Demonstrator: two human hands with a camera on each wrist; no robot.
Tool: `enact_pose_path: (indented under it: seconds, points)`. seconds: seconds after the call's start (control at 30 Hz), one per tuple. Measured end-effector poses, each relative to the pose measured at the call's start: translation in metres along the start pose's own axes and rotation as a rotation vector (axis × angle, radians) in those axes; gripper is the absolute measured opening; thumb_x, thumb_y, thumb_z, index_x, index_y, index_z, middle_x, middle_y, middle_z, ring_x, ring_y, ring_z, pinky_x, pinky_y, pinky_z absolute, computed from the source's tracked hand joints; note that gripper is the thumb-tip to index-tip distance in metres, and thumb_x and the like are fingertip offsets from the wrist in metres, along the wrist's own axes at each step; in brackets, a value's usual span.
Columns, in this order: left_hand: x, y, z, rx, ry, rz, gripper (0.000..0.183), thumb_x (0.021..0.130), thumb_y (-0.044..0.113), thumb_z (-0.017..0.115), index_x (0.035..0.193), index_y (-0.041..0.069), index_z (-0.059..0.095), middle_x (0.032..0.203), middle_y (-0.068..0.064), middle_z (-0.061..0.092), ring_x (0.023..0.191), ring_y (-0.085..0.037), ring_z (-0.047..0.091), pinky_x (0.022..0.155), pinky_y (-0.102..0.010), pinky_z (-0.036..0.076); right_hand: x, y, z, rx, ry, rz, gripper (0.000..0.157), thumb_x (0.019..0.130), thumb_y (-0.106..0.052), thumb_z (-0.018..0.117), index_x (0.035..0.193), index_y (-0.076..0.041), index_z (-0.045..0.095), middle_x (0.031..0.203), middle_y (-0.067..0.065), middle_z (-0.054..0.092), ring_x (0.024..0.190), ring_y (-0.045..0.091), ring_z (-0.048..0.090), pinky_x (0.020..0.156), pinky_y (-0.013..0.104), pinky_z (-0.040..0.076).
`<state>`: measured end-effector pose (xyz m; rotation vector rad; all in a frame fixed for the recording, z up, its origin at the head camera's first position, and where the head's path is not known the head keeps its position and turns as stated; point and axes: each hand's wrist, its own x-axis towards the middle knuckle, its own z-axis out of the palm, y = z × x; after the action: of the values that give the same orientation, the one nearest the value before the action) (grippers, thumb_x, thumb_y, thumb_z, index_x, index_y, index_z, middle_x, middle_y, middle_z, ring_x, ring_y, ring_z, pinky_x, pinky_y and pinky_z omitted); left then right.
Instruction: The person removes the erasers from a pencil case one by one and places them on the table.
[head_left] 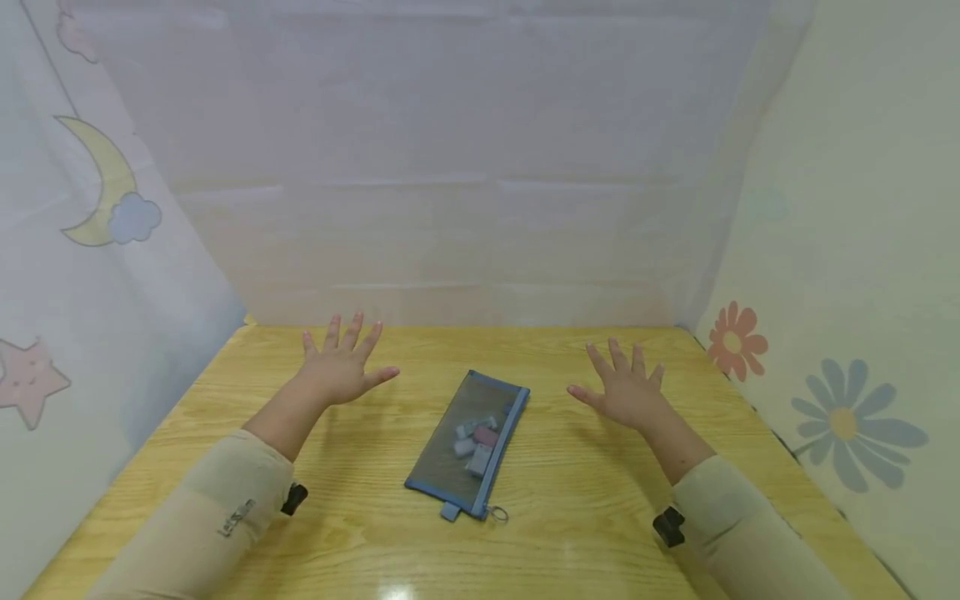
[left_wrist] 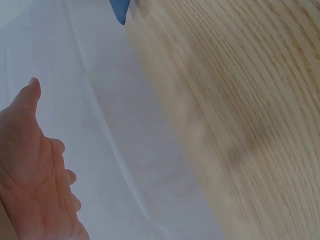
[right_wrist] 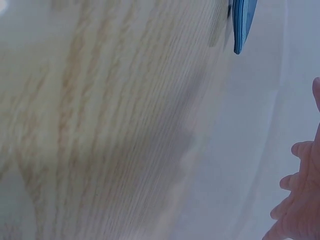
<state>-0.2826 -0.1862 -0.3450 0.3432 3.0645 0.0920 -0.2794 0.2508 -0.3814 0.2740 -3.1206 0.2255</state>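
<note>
A blue-edged mesh zipper pouch lies flat and slanted on the wooden table, between the two hands. Through its mesh show several small items, white, grey and pinkish, too blurred to name. A metal ring hangs from the zipper at the near end. To the left of the pouch, my left hand is held over the table with its fingers spread, holding nothing. On the other side my right hand has its fingers spread too, and it also touches nothing. Both wrist views show a blue corner of the pouch.
The wood-grain table ends at a pale sheet hanging behind it. Side walls carry printed pictures, a moon at left and flowers at right. Both sleeves have a small black clip near the cuff.
</note>
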Motion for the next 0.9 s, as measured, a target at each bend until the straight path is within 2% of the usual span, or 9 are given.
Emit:
enact_pose_path:
  seconds: [0.13,0.53,0.73,0.9]
  points:
    - [0.001,0.001,-0.001,0.008,0.001,-0.008,0.090,0.079,0.079,0.021,0.145,0.027,-0.009,0.150,-0.009,-0.019,0.131,-0.036,-0.026,0.089,-0.070,-0.022,0.001,0.000,-0.001,0.009,-0.003,-0.001,0.095,0.077,-0.080,0.026,0.148,-0.021,0.005,0.150,0.022,-0.003,0.129,0.052,-0.014,0.088,0.077,-0.009]
    - [0.001,0.007,0.001,-0.003,0.017,0.015,0.088,0.081,0.077,0.022,0.145,0.026,-0.009,0.150,-0.009,-0.018,0.131,-0.037,-0.024,0.090,-0.072,-0.017,0.001,-0.001,-0.003,0.036,-0.006,-0.015,0.093,0.079,-0.078,0.028,0.148,-0.020,0.005,0.149,0.022,-0.005,0.130,0.050,-0.015,0.087,0.078,-0.008]
    - [0.002,0.013,0.006,-0.008,0.028,0.032,0.088,0.081,0.077,0.023,0.145,0.026,-0.010,0.150,-0.010,-0.018,0.132,-0.036,-0.024,0.094,-0.072,-0.012,0.002,-0.003,-0.004,0.045,0.011,-0.044,0.093,0.079,-0.077,0.029,0.148,-0.020,0.006,0.150,0.021,-0.004,0.131,0.050,-0.012,0.089,0.077,-0.003]
    - [0.003,0.017,0.008,-0.017,0.032,0.033,0.088,0.081,0.076,0.024,0.145,0.027,-0.010,0.150,-0.009,-0.019,0.132,-0.034,-0.024,0.095,-0.071,-0.011,0.000,-0.006,-0.006,0.051,0.018,-0.058,0.092,0.079,-0.077,0.029,0.148,-0.021,0.006,0.150,0.021,-0.002,0.132,0.049,-0.010,0.091,0.077,0.000]
